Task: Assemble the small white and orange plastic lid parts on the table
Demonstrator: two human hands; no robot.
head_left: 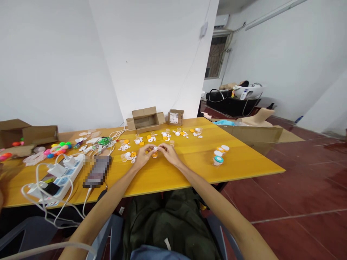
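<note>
My left hand [144, 155] and my right hand [168, 153] meet over the yellow table [195, 162]. Their fingertips pinch a small white plastic disc with dark holes [155, 148] from both sides. Just below it is a small orange-and-white round piece [154, 155]; whether it touches the disc I cannot tell. Left of my left hand lies a group with an orange ring [133, 154], white perforated pieces [133, 159] and a clear cup [123, 157]. More small groups of white, orange and clear parts [166, 136] spread in a row beyond my hands.
To the right stand stacked round containers with a teal lid [218, 159] and white lids [225, 148]. Cardboard boxes [146, 121] [176, 117] stand by the wall. On the left are a phone [98, 171], a power strip [63, 180], tangled cables and colourful balls [57, 150].
</note>
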